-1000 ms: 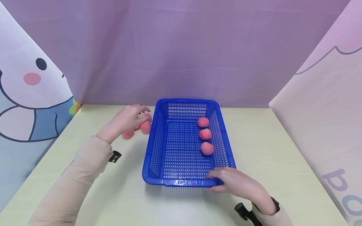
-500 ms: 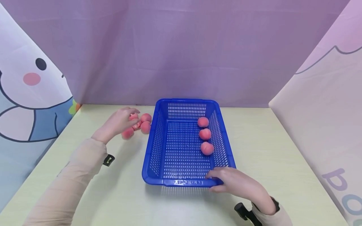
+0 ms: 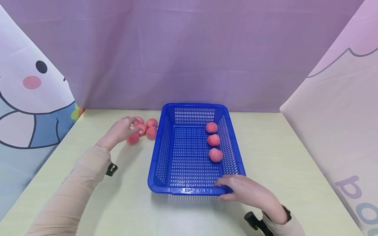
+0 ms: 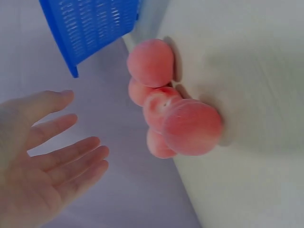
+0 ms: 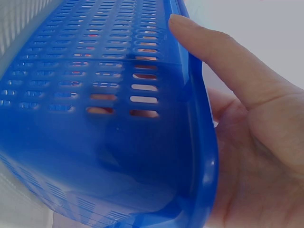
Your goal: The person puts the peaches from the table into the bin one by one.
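Note:
A blue perforated plastic basket (image 3: 189, 190) stands on the table with three pink peaches in a row along its right side, the nearest peach (image 3: 216, 155) included. My right hand (image 3: 243, 191) grips its near right corner, thumb outside the wall and fingers over the rim (image 5: 209, 175). Left of the basket several more peaches (image 3: 152, 133) lie bunched together. My left hand (image 3: 120, 131) hovers over the left of this bunch, fingers spread and apart from the fruit in the left wrist view. One peach (image 4: 161, 104) in the middle shows a pale stem end.
The pale table (image 3: 277, 157) meets a purple cloth backdrop (image 3: 189, 55) just behind the basket. Printed panels rise at the left (image 3: 29, 98) and right (image 3: 330, 124). The basket's left wall is close beside the loose peaches.
My left hand has drawn back left and slightly down, uncovering more of the bunched peaches. My right hand and the basket have stayed in place.

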